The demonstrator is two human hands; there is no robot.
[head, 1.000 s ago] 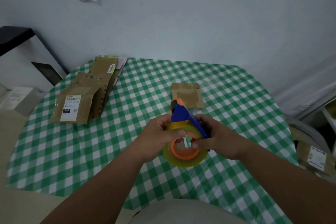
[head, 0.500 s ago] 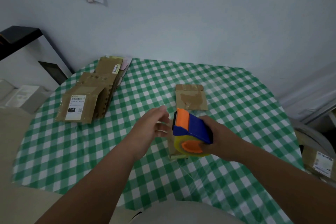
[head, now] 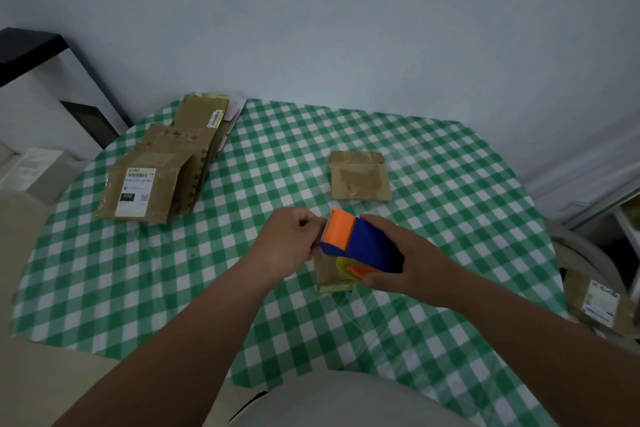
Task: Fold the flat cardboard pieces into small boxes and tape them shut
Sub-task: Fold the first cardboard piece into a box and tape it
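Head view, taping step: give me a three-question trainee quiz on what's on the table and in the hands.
1. True or false: the right hand holds the tape dispenser.
2. Where is the stack of flat cardboard? A) far left of the table B) near right C) on the floor
3. What lies on the checked cloth just beyond the dispenser?

Key: 1 true; 2 A; 3 a single flattened cardboard piece.

"010" on cardboard label [head: 135, 191] (black patch)
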